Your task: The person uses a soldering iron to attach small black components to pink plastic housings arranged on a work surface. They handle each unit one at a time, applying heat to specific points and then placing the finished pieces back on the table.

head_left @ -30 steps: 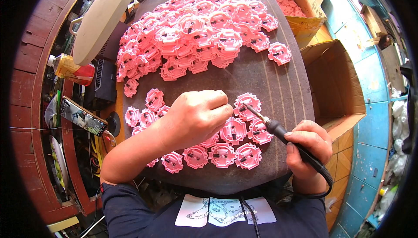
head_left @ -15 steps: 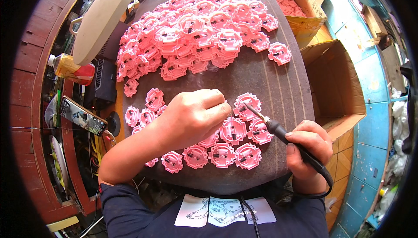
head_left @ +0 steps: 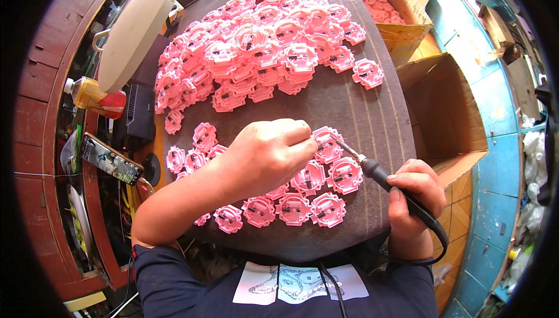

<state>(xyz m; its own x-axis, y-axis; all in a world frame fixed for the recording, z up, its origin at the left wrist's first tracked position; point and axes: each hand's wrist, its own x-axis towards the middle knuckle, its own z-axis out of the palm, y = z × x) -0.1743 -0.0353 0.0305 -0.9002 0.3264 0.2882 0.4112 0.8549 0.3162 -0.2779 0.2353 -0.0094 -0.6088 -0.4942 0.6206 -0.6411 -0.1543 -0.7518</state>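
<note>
In my right hand (head_left: pixel 418 197) is a black-handled soldering iron (head_left: pixel 378 173), its metal tip over a pink plastic part (head_left: pixel 328 145) with small dark components inside. My left hand (head_left: pixel 278 148) is closed in a pinch just left of that part; what its fingers hold, if anything, is hidden. Under and around my left forearm lie several more round pink parts (head_left: pixel 294 208), loosely in rows. Some of them are covered by my arm.
A large heap of pink parts (head_left: pixel 256 44) covers the far half of the dark table (head_left: pixel 378 117). Cardboard boxes stand on the right, one open box (head_left: pixel 445 108) nearer and one holding pink parts behind. On the left are a phone (head_left: pixel 110 160) and a bottle (head_left: pixel 96 97).
The soldering iron's tip has shifted slightly right over the same pink part. My left hand keeps its pinch beside it. The whole view has moved a little.
</note>
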